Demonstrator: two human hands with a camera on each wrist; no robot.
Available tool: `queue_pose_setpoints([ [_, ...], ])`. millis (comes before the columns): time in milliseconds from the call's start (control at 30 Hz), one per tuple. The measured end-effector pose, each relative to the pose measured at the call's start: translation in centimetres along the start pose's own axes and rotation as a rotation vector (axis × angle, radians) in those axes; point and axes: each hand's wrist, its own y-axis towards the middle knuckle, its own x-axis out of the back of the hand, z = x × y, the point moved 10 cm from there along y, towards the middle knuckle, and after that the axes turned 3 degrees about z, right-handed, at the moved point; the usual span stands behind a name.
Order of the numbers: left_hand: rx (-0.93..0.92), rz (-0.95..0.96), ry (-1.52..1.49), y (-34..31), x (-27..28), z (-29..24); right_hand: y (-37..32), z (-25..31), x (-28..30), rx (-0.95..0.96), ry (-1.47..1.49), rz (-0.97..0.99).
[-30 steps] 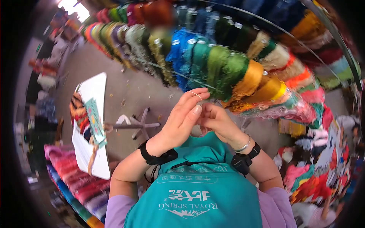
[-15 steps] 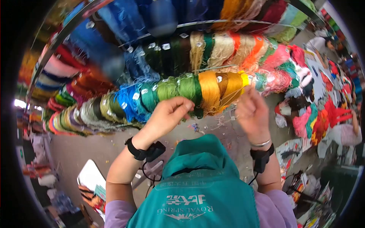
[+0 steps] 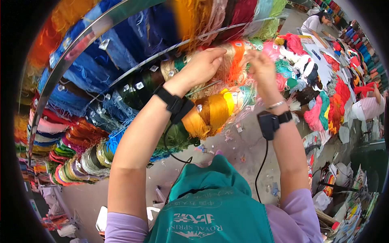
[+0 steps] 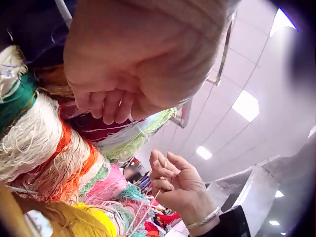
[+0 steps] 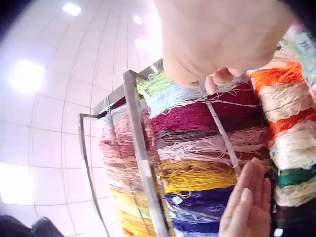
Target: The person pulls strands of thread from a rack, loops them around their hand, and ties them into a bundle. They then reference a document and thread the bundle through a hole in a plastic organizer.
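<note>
My left hand point(image 3: 202, 68) is raised over the hanging thread skeins, and in the right wrist view its fingers look straight and close together. A short distance to its right is my right hand point(image 3: 262, 69), fingers bent. In the left wrist view that hand pinches a thin pale thread point(image 4: 165, 162) between its fingers. Cream and orange skeins point(image 3: 238, 60) hang behind and between the hands. Nearer my body are golden-brown skeins point(image 3: 208, 115) and a bright yellow skein point(image 3: 230, 102).
A metal rail point(image 3: 52, 77) curves along the upper rack, which carries blue skeins point(image 3: 121, 52). At the right, a table point(image 3: 322, 60) bears loose coloured thread bundles point(image 3: 338, 107). Another person point(image 3: 315, 25) is beyond it. Black cables point(image 3: 259, 170) run from both wrist cameras.
My hands were together, then parted and reached up and forward over the rack. The view has swung right, bringing the cream, orange and pink skeins in front of me.
</note>
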Motion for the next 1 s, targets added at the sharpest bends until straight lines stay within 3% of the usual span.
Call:
queue_pose_setpoints([
  [167, -0.203, -0.068, 0.205, 5.0, -2.5, 2.0, 3.2, -6.7, -1.0, -0.021, -0.367, 0.089],
  [267, -0.173, -0.033, 0.185, 5.8, -3.8, 4.6, 3.9, -7.2, -1.8, -0.002, -0.598, 0.1],
  [467, -0.1, -0.032, 0.186, 5.6, -3.7, 5.3, 5.1, -6.8, -2.2, 0.029, -0.717, 0.02],
  [567, -0.094, -0.041, 0.18, 5.4, -3.7, 5.3, 5.7, -8.0, -1.8, -0.034, -0.645, 0.053],
  [667, -0.094, -0.034, 0.167, 5.5, -3.7, 5.3, 4.8, -7.9, -1.3, -0.036, -0.294, 0.059],
  [867, -0.093, -0.038, 0.202, 5.4, -3.8, 5.3, 3.9, -7.9, -1.7, -0.326, 0.064, 0.156],
  [1000, -0.079, -0.026, 0.209, 5.3, -3.8, 5.3, 3.7, -7.9, -2.0, -0.36, 0.136, 0.172],
])
